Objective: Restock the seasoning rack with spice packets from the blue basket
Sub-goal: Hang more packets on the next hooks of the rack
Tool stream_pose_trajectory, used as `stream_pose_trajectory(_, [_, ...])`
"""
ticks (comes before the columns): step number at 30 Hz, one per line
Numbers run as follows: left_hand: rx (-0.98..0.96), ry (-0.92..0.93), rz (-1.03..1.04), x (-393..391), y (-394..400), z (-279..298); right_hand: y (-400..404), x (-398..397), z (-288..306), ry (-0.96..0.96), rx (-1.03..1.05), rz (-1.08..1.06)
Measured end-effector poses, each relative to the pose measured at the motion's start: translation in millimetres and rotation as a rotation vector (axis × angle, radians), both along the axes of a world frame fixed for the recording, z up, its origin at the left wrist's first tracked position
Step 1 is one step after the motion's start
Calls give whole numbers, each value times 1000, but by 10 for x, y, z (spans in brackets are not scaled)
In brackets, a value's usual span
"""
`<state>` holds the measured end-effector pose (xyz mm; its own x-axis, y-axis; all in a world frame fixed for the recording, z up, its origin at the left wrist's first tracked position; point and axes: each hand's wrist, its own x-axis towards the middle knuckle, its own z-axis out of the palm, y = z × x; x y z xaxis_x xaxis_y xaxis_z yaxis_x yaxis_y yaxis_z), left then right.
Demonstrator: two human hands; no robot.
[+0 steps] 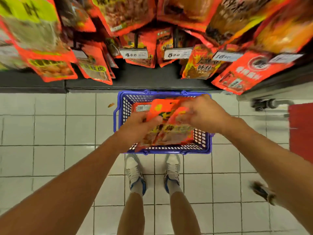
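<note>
Shoes: white pair on the tiled floor, nearest the viewer, just short of the basket.
Left grip: fingers curled round the near-left part of an orange-red spice packet, thumb pressed on its face.
Right grip: clenched on the same bundle's right side; the blur hides whether it pinches one packet or several.
Blue basket: on the floor directly beneath both grips, more packets lying inside under the held one.
Seasoning rack: beyond the grips, past the basket's far rim, hung with red-orange packets and white price tags.
</note>
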<state>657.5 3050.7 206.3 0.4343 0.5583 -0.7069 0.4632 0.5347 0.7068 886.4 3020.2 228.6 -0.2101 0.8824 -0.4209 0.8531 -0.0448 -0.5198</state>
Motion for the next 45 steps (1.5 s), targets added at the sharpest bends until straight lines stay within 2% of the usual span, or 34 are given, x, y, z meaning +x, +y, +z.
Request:
stream_pose_trajectory(3, [12,-106,69,60,57,689,209,-40,672,-1,180,-114])
stream_pose_trajectory(8, [174,-80,237,95,157,1840,332,-89,1904,116,434,-218])
stream_pose_trajectory(13, [337,-149,358,7,166,2976,295,109,3113,205,550,-447])
stream_pose_trajectory(19, [482,-345,490,85,243,4384,277,28,4374,916,441,-699])
stream_pose_trajectory(21, [525,-409,561,118,286,4820,300,-38,4750,1018,515,-754])
stream_pose_trajectory(25, [626,-485,638,1,468,5584,417,-47,5577,1210,644,-726])
stream_pose_trajectory(30, [855,-474,687,-408,665,6333,557,-188,6355,1099,790,-564])
stream_pose_trajectory(35, [915,-576,670,-787,922,6876,771,-341,6925,1035,941,-540])
stream_pose_trajectory(42, [924,-675,636,-1052,1386,7160,1383,-669,7371,936,1034,-613])
stream_pose_trajectory(45, [947,-661,585,-1036,1562,7212,1632,-825,7474,880,1028,-659])
